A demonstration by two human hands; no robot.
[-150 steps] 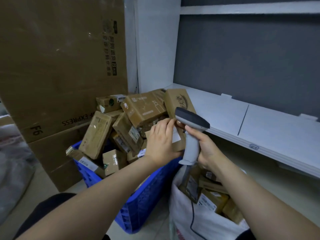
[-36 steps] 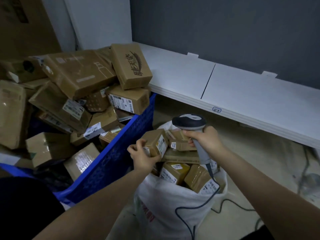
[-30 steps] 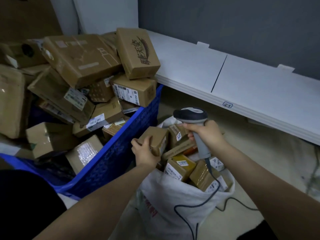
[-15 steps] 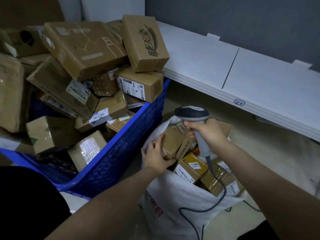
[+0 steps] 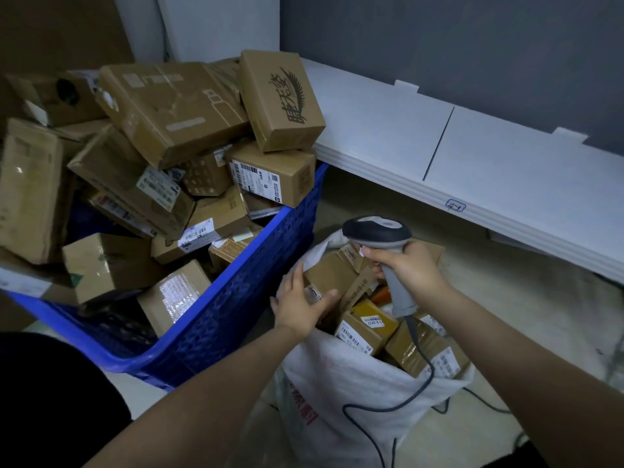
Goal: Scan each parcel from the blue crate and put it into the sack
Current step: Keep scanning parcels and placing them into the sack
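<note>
Left hand (image 5: 299, 307) rests spread against a parcel (image 5: 332, 273) in the sack (image 5: 337, 376); right hand (image 5: 412, 268) grips the scanner (image 5: 376, 229).

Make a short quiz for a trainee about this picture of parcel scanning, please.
1. True or false: the right hand grips the scanner by its handle.
2. The parcel that the left hand touches lies where, relative to the white sack? A: under it. B: in its open mouth. C: behind it.
3. Fill the gap: the crate heaped with cardboard parcels is ___ in colour.

Key: 1 true; 2 B; 3 blue.
</note>
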